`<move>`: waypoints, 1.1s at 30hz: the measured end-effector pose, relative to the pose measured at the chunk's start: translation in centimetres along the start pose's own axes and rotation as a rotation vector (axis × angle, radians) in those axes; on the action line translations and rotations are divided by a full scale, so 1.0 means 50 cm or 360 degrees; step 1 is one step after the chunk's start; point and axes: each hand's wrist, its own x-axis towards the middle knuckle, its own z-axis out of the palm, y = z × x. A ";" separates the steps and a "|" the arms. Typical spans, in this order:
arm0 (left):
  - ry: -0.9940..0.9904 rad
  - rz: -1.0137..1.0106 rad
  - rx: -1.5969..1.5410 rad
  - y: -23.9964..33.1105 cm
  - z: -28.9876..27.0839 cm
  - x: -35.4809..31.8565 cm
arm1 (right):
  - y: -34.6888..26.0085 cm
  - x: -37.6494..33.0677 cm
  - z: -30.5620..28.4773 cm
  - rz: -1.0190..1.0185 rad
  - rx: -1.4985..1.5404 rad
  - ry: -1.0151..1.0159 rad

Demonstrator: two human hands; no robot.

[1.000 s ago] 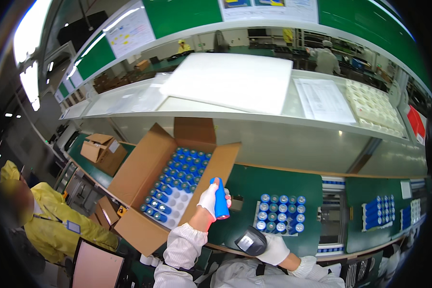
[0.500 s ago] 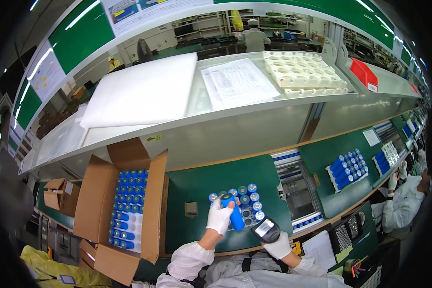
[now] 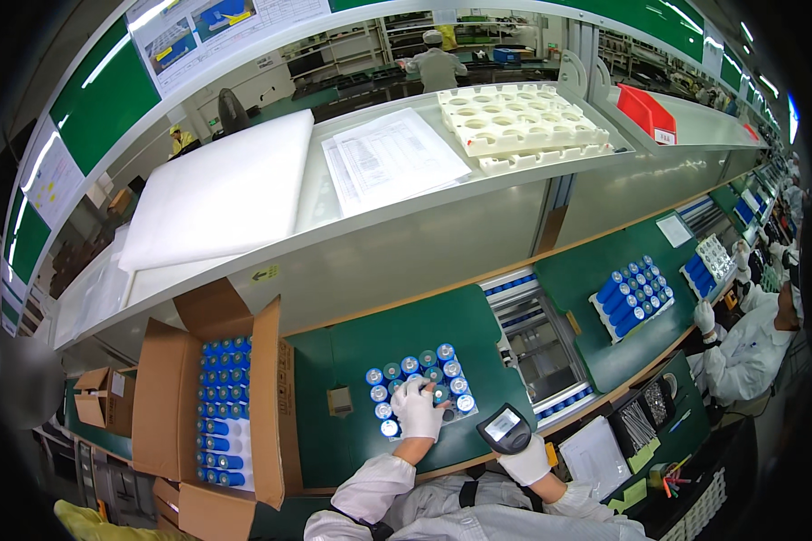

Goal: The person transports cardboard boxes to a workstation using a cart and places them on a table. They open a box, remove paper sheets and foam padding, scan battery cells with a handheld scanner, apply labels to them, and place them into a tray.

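Note:
My gloved left hand [image 3: 418, 410] reaches down over a tray [image 3: 465, 410] of upright blue cylindrical battery cells [image 3: 446, 352] on the green bench. Its fingers bend around one cell [image 3: 440, 394] standing among the others, though they hide most of that cell and its neighbours. Some cell tops are bright metal, others dark green. In my gloved right hand [image 3: 526, 462] is a black handheld device [image 3: 503, 428] with a small lit screen, held just right of the tray, near the bench's front edge.
An open cardboard box [image 3: 271, 406] of blue cells stands to the left. A roller conveyor [image 3: 537, 347] and another filled cell tray [image 3: 636, 298] lie right. Above are a shelf with white foam [image 3: 226, 189], papers [image 3: 392, 158] and cell holders [image 3: 523, 122]. A co-worker [image 3: 740, 347] sits far right.
My left hand has lowered the blue cell, which hung tilted above the tray, down among the other cells. The view has shifted to the right. My right hand still holds the device.

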 end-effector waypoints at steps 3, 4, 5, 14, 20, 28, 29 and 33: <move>-0.0020 -0.0031 0.0183 0.012 0.012 -0.005 | 0.005 -0.002 -0.001 0.0026 0.0039 0.0027; -0.0046 -0.0105 0.0265 0.025 0.007 -0.001 | 0.010 -0.001 -0.002 0.0028 0.0037 0.0027; -0.0044 -0.0111 0.0266 0.030 0.002 0.005 | 0.013 0.000 -0.002 0.0037 0.0050 0.0009; -0.0206 -0.0128 0.0287 0.013 -0.065 0.013 | 0.022 0.014 0.039 -0.0022 0.0127 -0.0091; 0.0402 0.0125 -0.0424 -0.062 -0.396 0.003 | 0.047 0.019 0.071 0.0192 0.0368 -0.0087; 0.0289 -0.1083 0.0838 -0.614 -0.596 -0.158 | 0.029 0.047 0.162 -0.0017 0.0338 -0.0505; 0.0011 -0.1295 0.0828 -0.634 -0.586 -0.184 | 0.011 0.043 0.167 -0.0044 0.0325 -0.0443; -0.0268 -0.1571 0.0802 -0.669 -0.533 -0.286 | -0.052 0.043 0.177 -0.0103 0.0298 -0.0564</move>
